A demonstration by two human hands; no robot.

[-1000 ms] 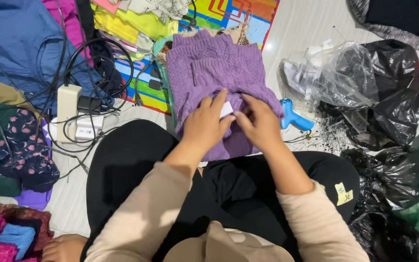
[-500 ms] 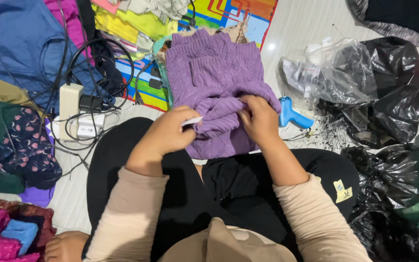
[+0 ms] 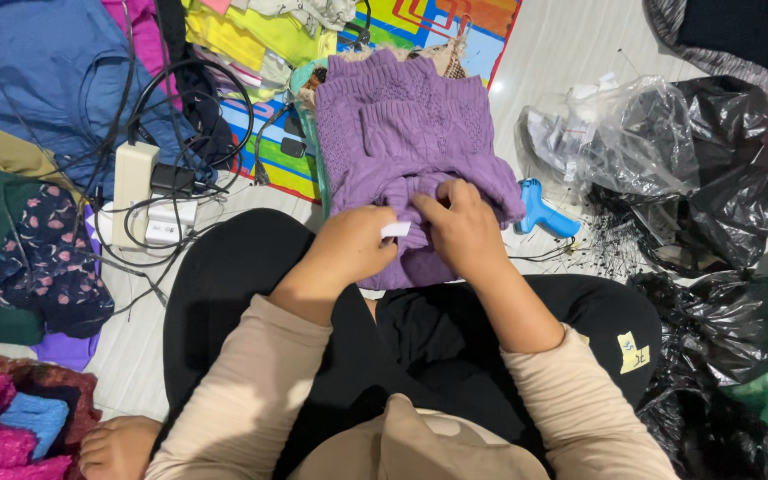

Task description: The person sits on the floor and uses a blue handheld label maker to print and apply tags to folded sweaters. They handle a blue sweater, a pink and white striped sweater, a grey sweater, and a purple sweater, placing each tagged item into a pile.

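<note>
A folded purple knit sweater (image 3: pixel 402 133) lies on the floor in front of my crossed legs in black trousers. My left hand (image 3: pixel 348 244) pinches a small white tag (image 3: pixel 396 229) at the sweater's near edge. My right hand (image 3: pixel 464 227) presses down on the bunched knit right beside the tag, fingers curled into the fabric. Both hands nearly touch each other.
A blue tagging gun (image 3: pixel 540 209) lies right of the sweater. Black and clear plastic bags (image 3: pixel 713 169) sit at the right. A white power strip (image 3: pixel 131 191) with tangled cables lies left, among piles of clothes (image 3: pixel 37 258). A colourful mat (image 3: pixel 437 22) lies beyond.
My left hand left the middle of the sweater, swung out to the left, then came back to the near edge with the white tag. My right hand stayed on the knit.
</note>
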